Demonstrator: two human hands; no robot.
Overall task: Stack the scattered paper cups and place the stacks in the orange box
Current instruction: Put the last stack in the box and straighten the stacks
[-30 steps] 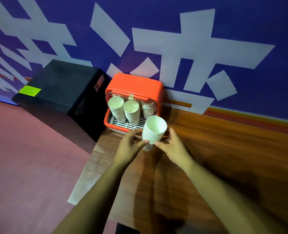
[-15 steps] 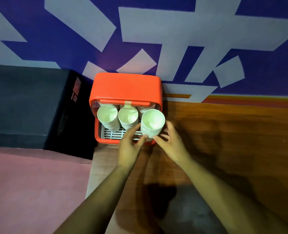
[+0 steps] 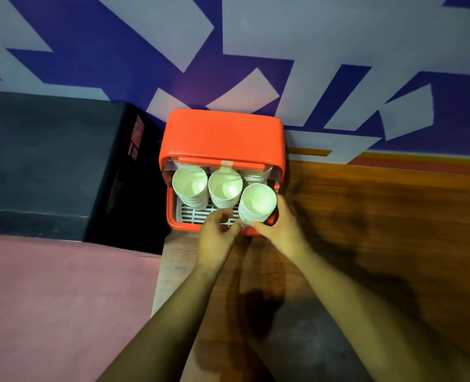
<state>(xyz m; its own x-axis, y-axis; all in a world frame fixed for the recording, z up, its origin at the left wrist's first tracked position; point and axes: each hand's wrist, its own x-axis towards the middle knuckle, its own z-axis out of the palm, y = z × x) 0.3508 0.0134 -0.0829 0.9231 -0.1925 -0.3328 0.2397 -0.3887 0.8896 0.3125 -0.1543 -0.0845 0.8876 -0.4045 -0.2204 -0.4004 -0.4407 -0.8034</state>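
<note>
The held stack (image 3: 257, 203) of paper cups is at the front right corner of the orange box (image 3: 222, 136), with its foot low by the front rim; I cannot tell if it already stands on the white grid (image 3: 192, 216) of the floor inside. The right hand (image 3: 280, 227) holds it from the right side, its fingers wrapped round the lower cups. The fingers of the left hand (image 3: 217, 232) are curled and seem to pinch the foot of the stack, though this part is blurred. I think the main danger is that the foot catches on the front rim while it goes in, so that the stack tips out toward the counter (image 3: 366, 216). A second danger is the narrow space: the held stack is just beside the middle stack (image 3: 225, 186) and in front of the back stack (image 3: 254, 176), and a push sideways can knock them over like dominoes. Also, both hands hold low, so the upper cups can lean or slide apart if the hands let go too early. By count there are four stacks: three inside the box, namely the left stack (image 3: 189, 183), the middle one and the back one, plus the one in the hands. There is one orange box, and I see no loose cups on the counter. The cups in each stack are too many and too close to count
</note>
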